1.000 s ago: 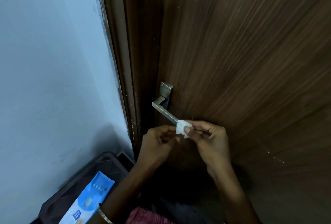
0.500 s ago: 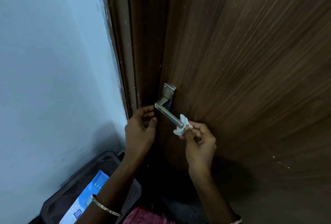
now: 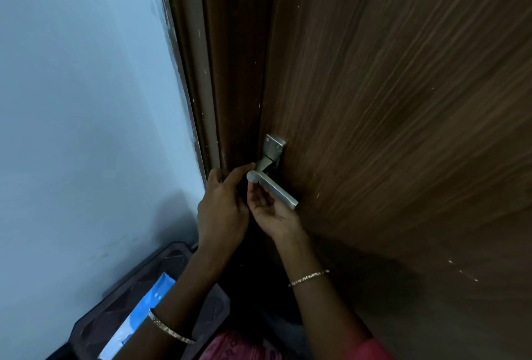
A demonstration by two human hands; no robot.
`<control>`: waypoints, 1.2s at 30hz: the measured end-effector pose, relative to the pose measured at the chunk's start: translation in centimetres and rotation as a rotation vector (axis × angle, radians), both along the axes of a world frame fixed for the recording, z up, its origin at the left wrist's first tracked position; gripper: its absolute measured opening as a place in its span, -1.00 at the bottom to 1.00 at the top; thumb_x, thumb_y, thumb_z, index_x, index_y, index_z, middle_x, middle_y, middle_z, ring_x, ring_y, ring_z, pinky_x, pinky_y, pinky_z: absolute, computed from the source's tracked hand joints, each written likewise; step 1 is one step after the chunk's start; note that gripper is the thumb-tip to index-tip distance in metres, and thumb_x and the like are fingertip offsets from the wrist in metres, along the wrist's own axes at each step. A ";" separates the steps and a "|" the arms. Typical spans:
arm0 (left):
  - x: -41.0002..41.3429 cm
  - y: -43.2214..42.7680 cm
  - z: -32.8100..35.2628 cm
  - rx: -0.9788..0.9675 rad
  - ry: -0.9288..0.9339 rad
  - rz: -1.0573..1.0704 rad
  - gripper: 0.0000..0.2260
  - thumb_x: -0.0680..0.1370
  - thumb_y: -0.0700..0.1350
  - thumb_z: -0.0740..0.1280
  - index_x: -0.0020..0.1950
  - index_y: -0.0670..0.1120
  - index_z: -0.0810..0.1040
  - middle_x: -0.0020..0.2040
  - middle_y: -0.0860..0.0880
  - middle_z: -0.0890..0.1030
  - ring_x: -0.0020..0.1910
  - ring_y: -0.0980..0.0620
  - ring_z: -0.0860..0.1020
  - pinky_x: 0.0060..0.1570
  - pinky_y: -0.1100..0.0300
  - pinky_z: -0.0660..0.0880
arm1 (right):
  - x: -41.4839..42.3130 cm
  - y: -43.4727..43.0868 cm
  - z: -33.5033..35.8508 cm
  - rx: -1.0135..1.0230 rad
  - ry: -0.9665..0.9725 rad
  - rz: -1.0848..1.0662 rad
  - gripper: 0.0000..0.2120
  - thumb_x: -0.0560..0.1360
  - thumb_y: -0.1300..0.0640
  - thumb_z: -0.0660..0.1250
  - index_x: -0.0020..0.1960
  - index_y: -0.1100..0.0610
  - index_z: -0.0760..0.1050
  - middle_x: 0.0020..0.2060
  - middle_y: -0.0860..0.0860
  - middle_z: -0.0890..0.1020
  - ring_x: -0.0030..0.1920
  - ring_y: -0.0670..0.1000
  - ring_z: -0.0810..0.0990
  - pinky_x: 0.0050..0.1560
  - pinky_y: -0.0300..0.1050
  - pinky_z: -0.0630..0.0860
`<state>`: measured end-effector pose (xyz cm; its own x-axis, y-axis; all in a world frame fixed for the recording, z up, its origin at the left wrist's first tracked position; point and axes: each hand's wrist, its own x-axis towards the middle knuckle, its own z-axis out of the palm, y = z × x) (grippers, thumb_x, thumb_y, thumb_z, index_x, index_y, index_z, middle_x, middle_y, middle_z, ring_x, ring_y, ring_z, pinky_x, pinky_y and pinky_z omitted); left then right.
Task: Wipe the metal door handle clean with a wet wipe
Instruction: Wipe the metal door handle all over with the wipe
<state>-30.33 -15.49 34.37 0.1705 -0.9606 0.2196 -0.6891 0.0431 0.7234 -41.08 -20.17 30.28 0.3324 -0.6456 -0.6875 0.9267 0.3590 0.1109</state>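
A dark wood-grain door [image 3: 388,100] carries a brushed metal handle [image 3: 277,191]; the right hand [image 3: 272,212] pinches a small white wipe [image 3: 251,176] against its bend, the left hand [image 3: 223,210] half-curled, holding nothing

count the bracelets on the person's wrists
2. A silver bangle circles the left wrist at the bottom of the view, above the wet wipe pack. A thin gold chain bracelet sits on the right wrist, below the door handle. None seems hidden.
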 end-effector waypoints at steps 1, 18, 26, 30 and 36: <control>0.0 0.0 0.1 0.008 -0.016 0.002 -0.57 0.56 -0.17 0.25 0.39 0.17 0.49 0.11 -0.04 0.47 0.01 -0.06 0.55 -0.12 0.11 0.49 | 0.1 -0.2 0.0 -0.007 -0.058 -0.022 -0.79 0.59 0.31 0.23 0.17 0.39 0.50 0.13 0.35 0.59 0.24 0.24 0.56 0.31 0.07 0.49; -0.3 -1.1 -0.5 -0.037 0.013 0.034 -0.62 0.52 -0.29 0.29 0.23 0.08 0.58 -0.05 0.00 0.74 -0.40 0.04 0.54 -0.26 0.16 0.56 | -2.6 1.7 3.8 -0.047 0.401 0.063 -0.92 0.49 0.35 0.39 -0.02 0.32 0.59 0.03 0.19 0.68 0.13 0.08 0.64 0.38 -0.06 0.47; 0.1 -1.2 -0.5 -0.103 0.062 0.018 -0.61 0.45 -0.30 0.26 0.17 0.07 0.62 0.03 0.10 0.73 -0.28 0.04 0.65 -0.16 0.14 0.61 | -1.8 1.7 7.2 -0.040 0.705 0.068 -0.82 0.39 0.31 0.52 -0.03 0.29 0.65 -0.06 0.15 0.74 -0.03 0.04 0.72 0.10 -0.04 0.63; 0.2 -1.1 -0.3 -0.097 0.094 0.020 -0.58 0.45 -0.37 0.28 0.17 0.03 0.64 0.07 0.15 0.69 -0.17 0.05 0.67 -0.04 0.22 0.55 | -0.5 2.1 8.0 -0.158 1.090 -0.062 -0.90 0.36 0.29 0.54 -0.13 0.17 0.71 -0.23 0.04 0.76 -0.16 -0.06 0.74 0.01 -0.10 0.65; 0.3 -1.3 -0.2 -0.102 0.125 -0.007 -0.57 0.44 -0.39 0.29 0.17 0.03 0.63 0.02 0.29 0.60 -0.15 0.25 0.60 -0.05 0.25 0.56 | 1.1 2.3 8.1 -0.407 2.111 -0.253 -0.84 0.47 0.07 0.49 0.04 0.03 0.71 -0.14 -0.08 0.77 -0.15 -0.19 0.70 -0.09 -0.13 0.65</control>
